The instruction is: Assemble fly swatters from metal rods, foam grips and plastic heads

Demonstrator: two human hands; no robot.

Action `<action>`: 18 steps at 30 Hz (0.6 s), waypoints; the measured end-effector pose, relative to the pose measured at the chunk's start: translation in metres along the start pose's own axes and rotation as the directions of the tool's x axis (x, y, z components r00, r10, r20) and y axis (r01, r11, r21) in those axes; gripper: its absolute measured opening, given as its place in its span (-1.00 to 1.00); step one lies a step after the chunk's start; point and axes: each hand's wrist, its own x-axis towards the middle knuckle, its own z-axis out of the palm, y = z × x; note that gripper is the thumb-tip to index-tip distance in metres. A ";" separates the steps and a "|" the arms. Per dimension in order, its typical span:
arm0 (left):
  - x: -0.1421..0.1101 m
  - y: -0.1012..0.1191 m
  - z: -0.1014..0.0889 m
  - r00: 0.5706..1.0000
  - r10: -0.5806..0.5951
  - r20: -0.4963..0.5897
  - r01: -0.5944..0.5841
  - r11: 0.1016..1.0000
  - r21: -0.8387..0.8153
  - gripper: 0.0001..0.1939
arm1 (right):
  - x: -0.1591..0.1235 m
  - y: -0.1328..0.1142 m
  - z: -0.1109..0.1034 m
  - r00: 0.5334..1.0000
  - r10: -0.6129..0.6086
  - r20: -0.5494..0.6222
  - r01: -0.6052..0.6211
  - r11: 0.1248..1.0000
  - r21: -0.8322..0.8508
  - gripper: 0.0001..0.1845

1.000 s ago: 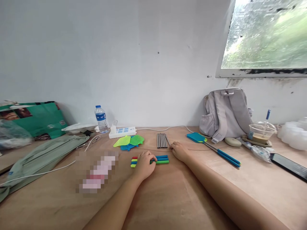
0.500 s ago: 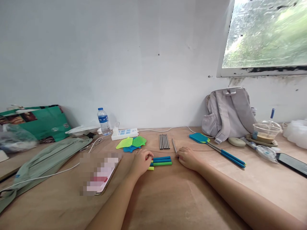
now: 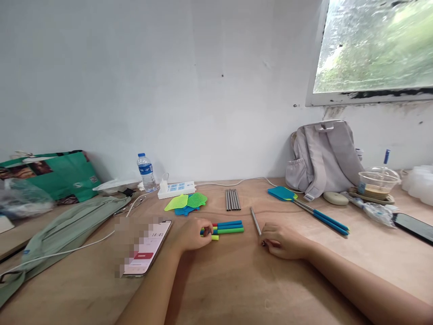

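Observation:
My left hand [image 3: 193, 234] is closed over the left ends of several coloured handle tubes [image 3: 230, 230], blue, green and yellow, lying side by side. Its fingertips pinch at one tube, partly hidden under them. My right hand [image 3: 282, 241] grips the near end of a thin metal rod [image 3: 255, 220], which points away from me and slants left. Beyond the tubes lies a row of several metal rods [image 3: 232, 200]. To their left is a small pile of mesh fly swatter heads [image 3: 179, 203], yellow, blue and green.
Fly swatters [image 3: 313, 213] with blue handles lie at right, before a grey backpack [image 3: 324, 158]. A phone [image 3: 145, 253] lies left of my left arm. Further back stand a power strip [image 3: 177, 189] and a water bottle [image 3: 146, 173]. A drink cup [image 3: 377, 183] is at far right.
My right hand has moved right and towards me, drawing the metal rod away from the row. My left hand has shifted slightly left, uncovering more of the tube ends.

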 end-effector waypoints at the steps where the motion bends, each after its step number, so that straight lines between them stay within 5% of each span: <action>1: 0.000 0.000 0.000 1.000 0.002 0.017 -0.003 1.000 0.007 -0.85 | -0.001 0.000 -0.001 1.000 -0.010 0.000 0.010 1.000 -0.009 -0.64; 7: -0.002 -0.002 0.001 0.997 -0.062 0.049 0.061 0.998 0.022 -0.88 | 0.003 0.000 -0.007 1.000 -0.002 -0.001 0.002 0.987 -0.162 -0.67; 18: -0.002 -0.004 0.001 0.992 -0.098 0.082 0.098 0.995 0.000 -0.83 | 0.005 -0.006 -0.011 0.992 -0.116 0.055 0.117 0.993 -0.009 -0.78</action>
